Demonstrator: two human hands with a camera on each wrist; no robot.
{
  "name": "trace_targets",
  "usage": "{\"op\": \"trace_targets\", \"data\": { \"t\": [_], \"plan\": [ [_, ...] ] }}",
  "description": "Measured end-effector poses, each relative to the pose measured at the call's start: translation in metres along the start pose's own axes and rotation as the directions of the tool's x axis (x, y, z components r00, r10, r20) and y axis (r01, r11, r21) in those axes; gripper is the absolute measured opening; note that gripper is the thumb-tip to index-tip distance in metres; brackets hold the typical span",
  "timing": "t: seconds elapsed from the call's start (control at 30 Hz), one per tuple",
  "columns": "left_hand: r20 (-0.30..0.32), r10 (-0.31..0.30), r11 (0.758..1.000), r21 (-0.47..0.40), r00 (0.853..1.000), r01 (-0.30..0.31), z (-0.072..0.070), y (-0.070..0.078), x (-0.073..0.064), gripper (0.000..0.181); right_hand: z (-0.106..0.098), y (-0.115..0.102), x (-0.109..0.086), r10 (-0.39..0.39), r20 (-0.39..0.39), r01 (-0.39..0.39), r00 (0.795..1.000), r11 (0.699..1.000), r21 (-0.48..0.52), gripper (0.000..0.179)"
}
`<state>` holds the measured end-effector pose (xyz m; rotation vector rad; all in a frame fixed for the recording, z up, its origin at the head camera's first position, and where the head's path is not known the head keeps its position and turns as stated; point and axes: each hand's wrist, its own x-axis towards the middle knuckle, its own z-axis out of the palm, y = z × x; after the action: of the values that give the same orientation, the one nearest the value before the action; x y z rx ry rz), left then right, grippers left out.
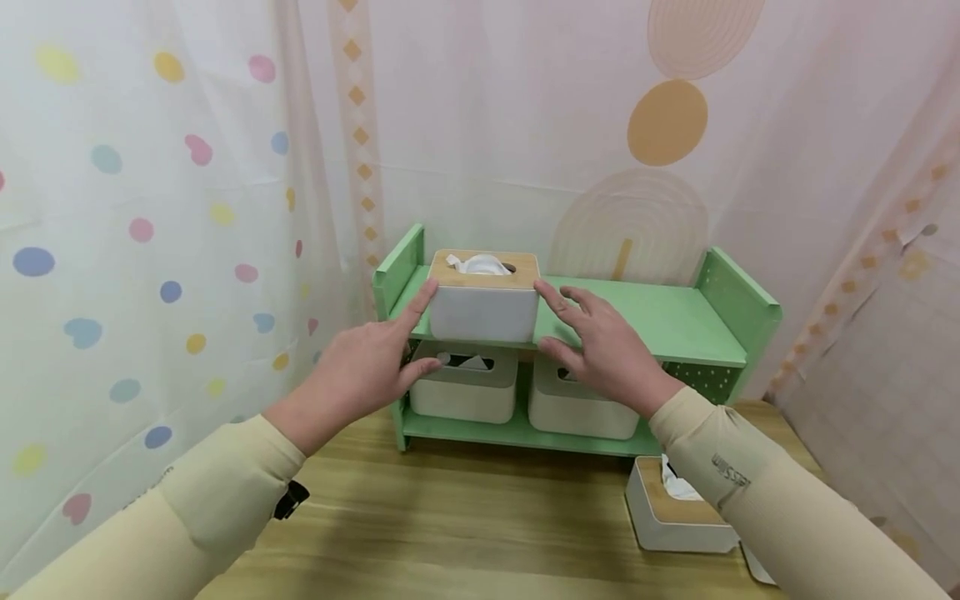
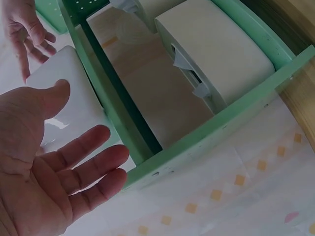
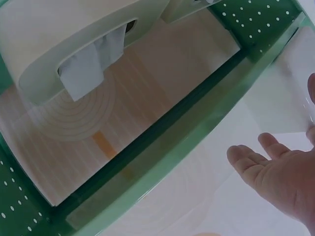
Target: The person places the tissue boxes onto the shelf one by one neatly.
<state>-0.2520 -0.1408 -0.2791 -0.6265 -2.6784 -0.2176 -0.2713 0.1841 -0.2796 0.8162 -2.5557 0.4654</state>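
Note:
A white tissue box point(image 1: 483, 312) with a wooden lid stands at the left of the green shelf's top board, a tissue poking from its slot. At its left front corner is the index fingertip of my left hand point(image 1: 356, 362), thumb spread below. My right hand point(image 1: 607, 350) has its index fingertip right at the box's right front corner, its fingers mostly straight. In the left wrist view the white box point(image 2: 81, 103) lies between both hands, and the left fingers are spread and loosely bent. The right wrist view shows the right hand point(image 3: 280, 172) relaxed beside the shelf edge.
Two pale tissue boxes, one on the left point(image 1: 461, 400) and one on the right point(image 1: 581, 417), sit on the lower board of the green shelf point(image 1: 645, 321). Another wooden-lidded tissue box point(image 1: 682, 533) stands on the wooden table point(image 1: 450, 517), under my right forearm. Patterned curtains hang behind.

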Motion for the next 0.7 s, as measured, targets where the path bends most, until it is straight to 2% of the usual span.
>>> {"op": "trace_targets", "data": {
  "t": [0.13,0.23,0.5,0.7],
  "plan": [
    [0.067,-0.048,0.998,-0.041,0.997,0.051,-0.005,-0.004,-0.001,0.109,0.000,-0.007,0.006,0.007,0.037,-0.009,0.999,0.999,0.053,0.080],
    [0.100,-0.068,0.995,-0.066,0.993,0.075,-0.009,-0.009,-0.001,0.112,0.001,-0.012,0.013,-0.003,0.052,0.001,0.999,0.999,0.048,0.082],
    [0.152,-0.117,0.989,-0.070,0.981,0.129,-0.014,-0.027,0.005,0.115,0.009,-0.025,0.033,0.016,0.103,-0.020,0.995,0.999,0.038,0.083],
    [0.167,-0.138,0.984,-0.089,0.976,0.155,-0.014,-0.039,0.005,0.116,0.016,-0.034,0.041,0.007,0.119,-0.010,0.993,1.000,0.027,0.088]
  ]
}}
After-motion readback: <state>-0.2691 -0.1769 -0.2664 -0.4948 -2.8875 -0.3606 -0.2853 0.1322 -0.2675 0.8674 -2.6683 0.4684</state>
